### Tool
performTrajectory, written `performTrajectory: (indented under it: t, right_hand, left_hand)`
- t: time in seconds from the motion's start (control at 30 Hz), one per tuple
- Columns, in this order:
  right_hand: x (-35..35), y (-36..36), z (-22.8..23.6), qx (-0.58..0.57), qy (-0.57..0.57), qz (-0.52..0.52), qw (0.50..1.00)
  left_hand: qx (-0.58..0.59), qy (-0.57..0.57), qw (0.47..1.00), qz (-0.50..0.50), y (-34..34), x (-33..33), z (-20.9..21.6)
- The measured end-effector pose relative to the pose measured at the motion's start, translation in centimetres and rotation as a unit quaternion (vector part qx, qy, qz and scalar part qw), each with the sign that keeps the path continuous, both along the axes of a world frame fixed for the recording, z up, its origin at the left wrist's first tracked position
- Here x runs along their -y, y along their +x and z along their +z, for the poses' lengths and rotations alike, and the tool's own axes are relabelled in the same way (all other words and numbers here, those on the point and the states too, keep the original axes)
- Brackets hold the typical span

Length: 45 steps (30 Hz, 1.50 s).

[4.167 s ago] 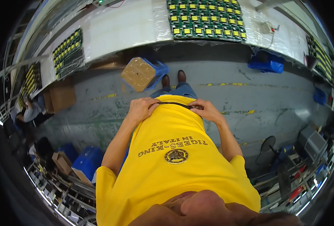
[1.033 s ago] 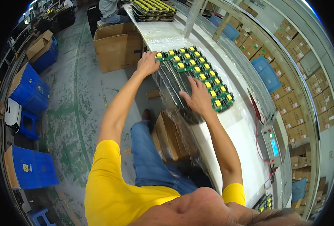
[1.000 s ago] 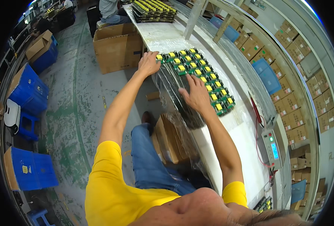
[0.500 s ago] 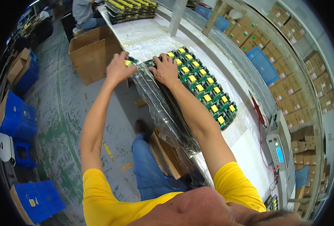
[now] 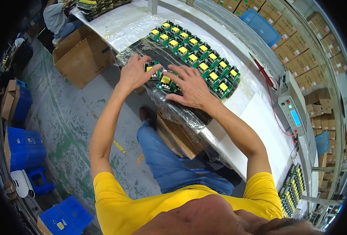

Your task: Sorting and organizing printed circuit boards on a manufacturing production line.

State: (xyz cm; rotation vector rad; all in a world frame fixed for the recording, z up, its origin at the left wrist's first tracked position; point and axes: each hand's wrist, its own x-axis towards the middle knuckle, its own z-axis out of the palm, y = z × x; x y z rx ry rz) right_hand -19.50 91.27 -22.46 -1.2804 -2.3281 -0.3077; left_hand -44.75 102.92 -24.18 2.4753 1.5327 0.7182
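Observation:
My left hand [image 5: 135, 73] grips a small green circuit board [image 5: 153, 65] with a yellow block on it, thumb and fingers on its edges. Just right of that lies a second such circuit board [image 5: 165, 80]. My right hand [image 5: 193, 87] is spread over this near row with its fingers apart. It partly covers the second board and another beside it. These boards rest on a dark, film-wrapped tray [image 5: 138, 49] at the table's front edge. Beyond my hands, several more circuit boards [image 5: 193, 58] stand in close rows on the tray.
The white table [image 5: 242, 131] carries a meter [image 5: 293, 107] with a lit screen, a red probe [image 5: 262, 70] and more boards [image 5: 293, 190] at the near right. Stacked trays [image 5: 103, 8] stand at the far left. A cardboard box [image 5: 81, 56] sits on the floor by the table.
My left hand has brought its board from beyond the table edge onto the tray. My right hand has drawn back from the rows to the near boards. The view has shifted.

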Motion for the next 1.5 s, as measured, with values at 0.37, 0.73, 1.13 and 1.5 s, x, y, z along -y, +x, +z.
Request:
performTrajectory:
  t: [0.37, 0.73, 1.13, 1.5]
  right_hand:
    - [2.0, 1.9, -3.8, -0.033, -0.068, -0.13, 0.989]
    - [15.2, 11.4, 3.2, -0.084, -0.025, -0.122, 0.989]
    - [45.1, 27.7, 0.7, -0.075, -0.11, -0.429, 0.894]
    - [39.7, 24.7, 0.6, -0.082, -0.11, -0.368, 0.92]
  left_hand:
    - [-0.015, 0.08, 0.944, -0.32, 1.6, 0.2, -0.9]
    - [0.077, 0.13, 0.904, -0.4, 12.4, 11.3, 7.2]
    - [0.087, 0.081, 0.843, -0.524, 38.5, 30.0, -1.2]
    - [0.027, -0.002, 0.908, -0.418, 32.3, 31.5, -1.2]
